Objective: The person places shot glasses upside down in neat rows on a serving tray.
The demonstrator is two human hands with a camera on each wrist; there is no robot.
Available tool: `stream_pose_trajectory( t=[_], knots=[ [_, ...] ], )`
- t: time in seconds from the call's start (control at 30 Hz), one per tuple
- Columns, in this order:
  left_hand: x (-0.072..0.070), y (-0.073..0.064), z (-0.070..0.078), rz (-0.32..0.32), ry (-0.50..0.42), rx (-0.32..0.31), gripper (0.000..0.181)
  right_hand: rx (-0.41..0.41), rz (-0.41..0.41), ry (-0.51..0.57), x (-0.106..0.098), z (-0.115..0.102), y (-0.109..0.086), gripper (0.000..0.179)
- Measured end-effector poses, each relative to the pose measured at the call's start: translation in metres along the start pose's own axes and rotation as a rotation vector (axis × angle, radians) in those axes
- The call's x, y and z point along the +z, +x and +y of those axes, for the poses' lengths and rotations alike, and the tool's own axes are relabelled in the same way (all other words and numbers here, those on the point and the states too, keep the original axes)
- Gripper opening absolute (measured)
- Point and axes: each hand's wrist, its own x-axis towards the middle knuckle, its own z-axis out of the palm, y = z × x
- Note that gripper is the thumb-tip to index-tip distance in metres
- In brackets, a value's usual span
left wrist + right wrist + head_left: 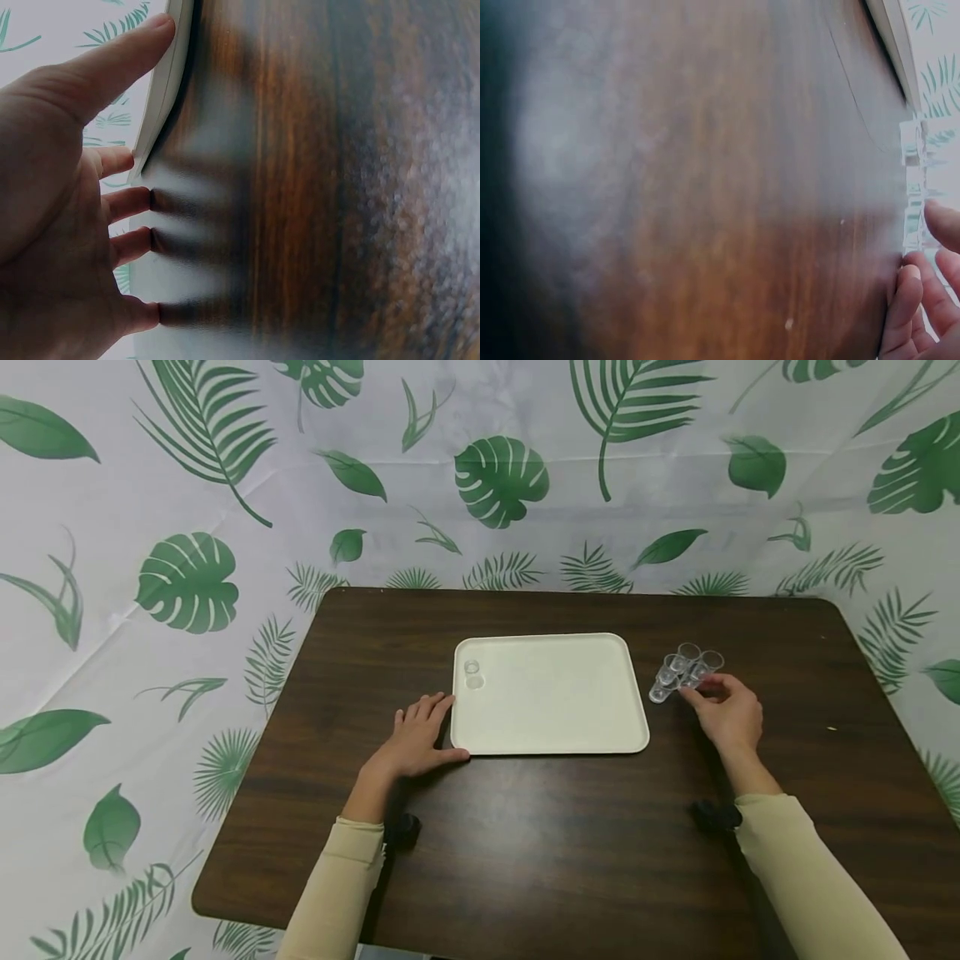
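Note:
On the cream tray (551, 693), at its far left corner, stands a small clear glass (472, 667); a faint ring shows just below it, and I cannot tell whether that is its rim or another glass. My left hand (416, 739) lies with fingers spread at the tray's left edge, thumb along the near corner. Right of the tray, several clear shot glasses (687, 653) stand bunched together. My right hand (727, 710) pinches the nearest shot glass between thumb and fingertips. In the right wrist view, the glasses (913, 180) show only edge-on beside the thumb (943, 225).
The dark wood table (525, 843) runs out to rounded corners. Behind it and to its sides hangs a white cloth (420, 485) printed with green leaves. A small pale speck (832, 727) lies on the table at the right.

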Motion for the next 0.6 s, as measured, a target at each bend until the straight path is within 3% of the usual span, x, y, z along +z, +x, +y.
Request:
stream_pose_trajectory(
  t=[0.4, 0.6],
  knots=[
    [0.0021, 0.0007, -0.0014, -0.004, 0.004, -0.009, 0.1, 0.025, -0.03, 0.003, -0.0013, -0.0009, -0.0023, 0.052],
    [0.0022, 0.0011, -0.001, -0.002, 0.003, -0.011, 0.1, -0.004, -0.029, 0.012, -0.0046, -0.0015, -0.0045, 0.05]
  ],
)
